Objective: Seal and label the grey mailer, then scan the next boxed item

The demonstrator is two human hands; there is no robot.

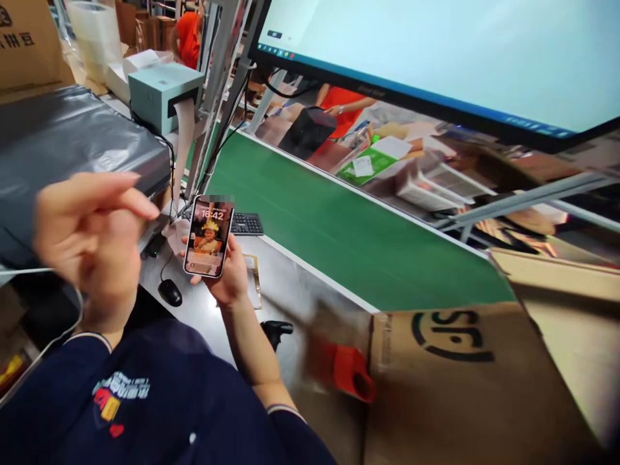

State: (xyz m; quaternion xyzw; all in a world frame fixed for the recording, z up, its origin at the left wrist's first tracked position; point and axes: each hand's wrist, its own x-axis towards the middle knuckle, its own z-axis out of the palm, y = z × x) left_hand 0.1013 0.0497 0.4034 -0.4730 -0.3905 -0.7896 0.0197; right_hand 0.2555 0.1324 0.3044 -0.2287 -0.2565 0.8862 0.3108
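My right hand [230,274] is wrapped round a smartphone [208,239] from below and behind. The phone's lit screen faces me and reads 16:42 above a picture. Raised at the left, my left hand [94,239] is blurred, with its fingers curled in and nothing visible in them. It is apart from the phone. Beyond the phone lies a black keyboard [247,224], partly hidden by it. A black mouse [170,292] rests on the metal table [194,307], and a black handheld device [277,330] lies right of my right forearm.
A green conveyor belt [339,226] runs behind the table. An open cardboard box [436,387] and a red tape dispenser [353,373] are at the right. A label printer [165,93] stands back left. A monitor [436,58] hangs above. A co-worker in orange [346,110] is across the belt.
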